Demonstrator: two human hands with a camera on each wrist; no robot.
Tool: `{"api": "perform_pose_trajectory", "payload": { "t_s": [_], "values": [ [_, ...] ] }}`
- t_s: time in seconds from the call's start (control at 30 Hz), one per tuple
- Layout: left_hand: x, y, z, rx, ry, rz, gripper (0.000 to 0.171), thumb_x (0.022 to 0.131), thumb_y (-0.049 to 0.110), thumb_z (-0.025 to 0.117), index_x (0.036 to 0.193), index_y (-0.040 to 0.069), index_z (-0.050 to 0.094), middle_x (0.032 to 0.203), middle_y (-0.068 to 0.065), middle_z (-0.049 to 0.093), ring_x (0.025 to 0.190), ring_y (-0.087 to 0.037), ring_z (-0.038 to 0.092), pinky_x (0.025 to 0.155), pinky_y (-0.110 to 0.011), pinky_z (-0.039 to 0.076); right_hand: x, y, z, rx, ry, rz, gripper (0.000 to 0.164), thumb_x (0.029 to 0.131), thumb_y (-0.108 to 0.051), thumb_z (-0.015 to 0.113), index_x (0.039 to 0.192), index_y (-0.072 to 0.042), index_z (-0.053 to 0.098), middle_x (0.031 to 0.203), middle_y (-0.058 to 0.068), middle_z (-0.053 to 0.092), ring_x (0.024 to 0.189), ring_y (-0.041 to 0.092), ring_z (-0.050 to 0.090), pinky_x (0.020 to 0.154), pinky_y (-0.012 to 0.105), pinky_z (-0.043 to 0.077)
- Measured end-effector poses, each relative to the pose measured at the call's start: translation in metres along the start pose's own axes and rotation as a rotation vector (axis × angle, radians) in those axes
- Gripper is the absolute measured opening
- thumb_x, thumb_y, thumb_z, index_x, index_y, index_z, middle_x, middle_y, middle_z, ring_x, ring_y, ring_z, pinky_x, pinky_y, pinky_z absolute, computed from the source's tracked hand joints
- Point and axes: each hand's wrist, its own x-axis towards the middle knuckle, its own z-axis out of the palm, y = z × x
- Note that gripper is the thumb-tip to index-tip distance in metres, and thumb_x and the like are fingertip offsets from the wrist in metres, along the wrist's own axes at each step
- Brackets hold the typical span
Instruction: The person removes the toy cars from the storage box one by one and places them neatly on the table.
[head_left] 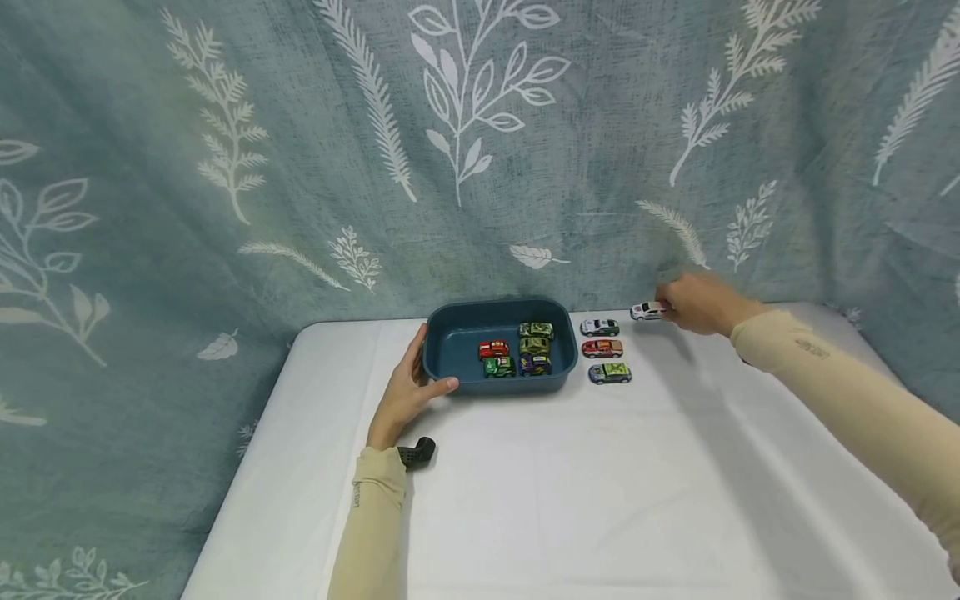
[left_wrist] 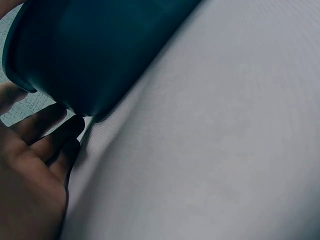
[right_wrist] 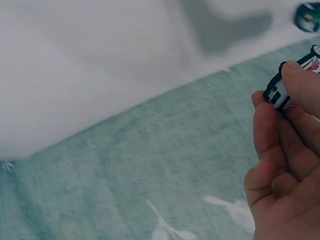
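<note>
My right hand [head_left: 701, 302] pinches a white toy car [head_left: 647, 311] between thumb and fingers, above the table's far edge. In the right wrist view the thumb lies along the side of this car [right_wrist: 278, 95]. At the left end of a dark blue plastic bin [head_left: 491, 388], my left hand [head_left: 405, 398] grips the wall, thumb at the front and fingers along the side. Inside sit a red toy car [head_left: 493, 349], a green one [head_left: 498, 367], a purple one [head_left: 536, 364] and two camouflage-green ones [head_left: 536, 331]. The left wrist view shows fingertips touching the bin's outside.
Right of the bin, a white-and-dark toy car [head_left: 600, 327], a red-orange one [head_left: 602, 348] and a green-and-blue one [head_left: 610, 372] stand in a column. A white cloth covers the table [head_left: 570, 492]. A green leaf-patterned curtain [head_left: 480, 233] hangs behind its far edge.
</note>
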Motion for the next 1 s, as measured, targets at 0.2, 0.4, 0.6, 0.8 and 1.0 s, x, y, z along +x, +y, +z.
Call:
{"api": "perform_pose_trajectory", "payload": {
  "t_s": [0.2, 0.4, 0.6, 0.8, 1.0],
  "values": [
    [0.001, -0.001, -0.001, 0.005, 0.004, -0.001, 0.109, 0.09, 0.027, 0.086, 0.172, 0.034, 0.014, 0.179, 0.001, 0.015, 0.166, -0.026, 0.015, 0.136, -0.05, 0.016, -0.001, 0.012, 0.024, -0.009, 0.036, 0.002, 0.005, 0.095, -0.006, 0.074, 0.091, -0.004, 0.072, 0.08, 0.006, 0.071, 0.072, 0.024, 0.067, 0.065, 0.048, 0.057],
    [0.001, -0.002, -0.002, 0.001, 0.007, -0.016, 0.108, 0.091, 0.026, 0.085, 0.173, 0.032, 0.013, 0.178, 0.005, 0.016, 0.166, -0.023, 0.016, 0.136, -0.049, 0.016, 0.0, 0.015, 0.04, 0.005, 0.069, -0.009, 0.004, 0.094, -0.003, 0.073, 0.093, 0.0, 0.071, 0.081, 0.009, 0.071, 0.072, 0.029, 0.069, 0.067, 0.051, 0.06],
    [-0.001, -0.001, -0.001, -0.014, 0.003, -0.035, 0.108, 0.091, 0.026, 0.086, 0.171, 0.04, 0.015, 0.178, 0.007, 0.016, 0.166, -0.021, 0.015, 0.136, -0.047, 0.016, 0.002, 0.015, 0.053, -0.002, 0.077, -0.004, 0.003, 0.093, -0.002, 0.072, 0.094, 0.001, 0.07, 0.08, 0.012, 0.072, 0.072, 0.033, 0.071, 0.068, 0.054, 0.061],
    [0.001, 0.002, -0.001, -0.001, 0.002, -0.011, 0.11, 0.09, 0.027, 0.087, 0.172, 0.033, 0.014, 0.178, 0.004, 0.016, 0.166, -0.023, 0.016, 0.136, -0.048, 0.016, 0.004, 0.014, 0.059, -0.011, 0.07, 0.041, 0.005, 0.094, -0.002, 0.073, 0.095, 0.002, 0.07, 0.082, 0.015, 0.073, 0.074, 0.035, 0.071, 0.071, 0.056, 0.062],
    [0.002, 0.0, -0.002, 0.011, 0.002, -0.006, 0.109, 0.09, 0.023, 0.085, 0.172, 0.033, 0.014, 0.179, 0.002, 0.015, 0.166, -0.024, 0.015, 0.136, -0.048, 0.015, 0.005, 0.012, 0.064, -0.004, 0.086, 0.052, 0.024, 0.09, -0.001, 0.075, 0.112, 0.005, 0.068, 0.091, 0.021, 0.074, 0.08, 0.041, 0.072, 0.075, 0.06, 0.063]
  ]
}}
